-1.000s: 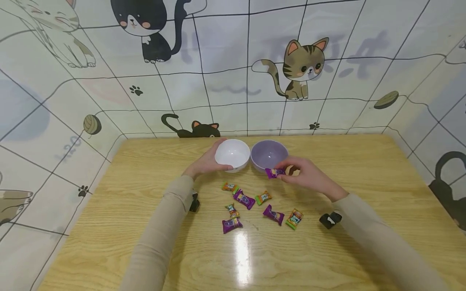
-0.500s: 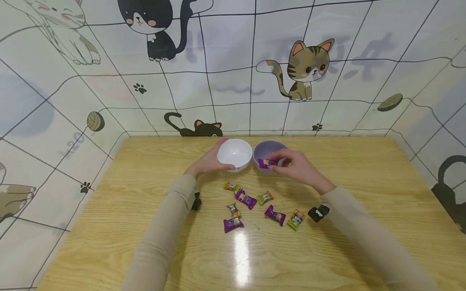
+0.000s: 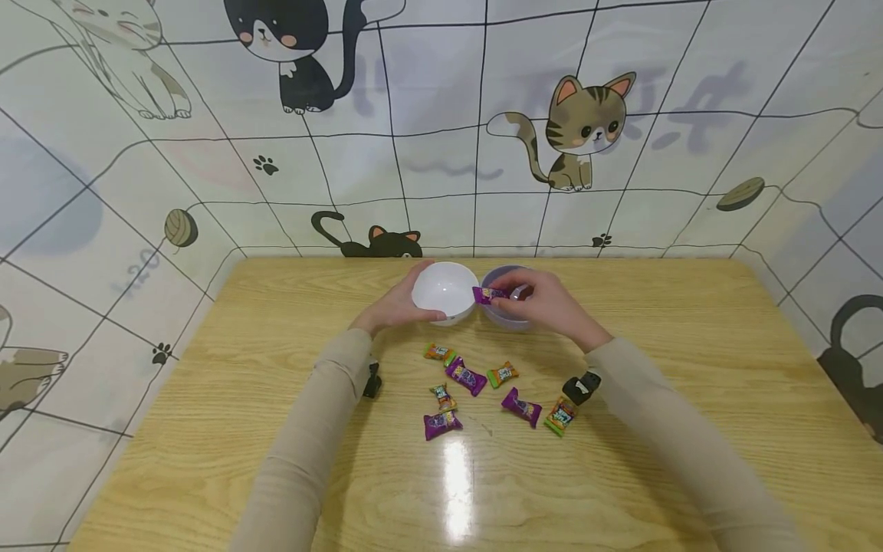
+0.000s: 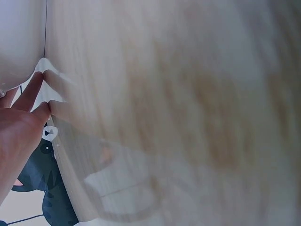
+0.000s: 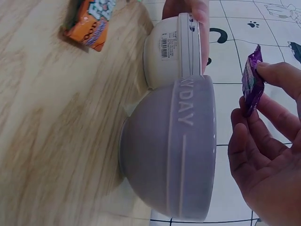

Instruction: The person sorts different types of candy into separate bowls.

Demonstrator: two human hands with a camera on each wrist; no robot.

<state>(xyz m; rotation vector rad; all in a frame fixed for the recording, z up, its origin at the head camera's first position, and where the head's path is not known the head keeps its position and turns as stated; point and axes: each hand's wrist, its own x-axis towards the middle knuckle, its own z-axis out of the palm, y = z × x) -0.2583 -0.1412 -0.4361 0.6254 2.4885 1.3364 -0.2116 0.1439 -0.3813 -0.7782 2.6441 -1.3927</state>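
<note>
Nearest, on the surface (image 3: 386, 483), three purple packets (image 3: 465, 376) and four orange packets (image 3: 503, 374) lie loosely mixed, most with gaps between them for fingers. Beyond them, the right hand (image 3: 552, 303) pinches another packet, the held packet (image 3: 488, 295), near one end, thumb against fingers, so the other end juts free above the meeting rims. The left hand (image 3: 395, 308) is clasped round the white bowl (image 3: 444, 287), probably to steady it; its own wrist view is blurred, so fingertip contact is hard to judge. The lavender bowl (image 5: 155, 146) stands just beside. Both bowls sit near the far edge, the patterned wall (image 3: 441, 169) close behind, so room for moving lies sideways and nearward.
</note>
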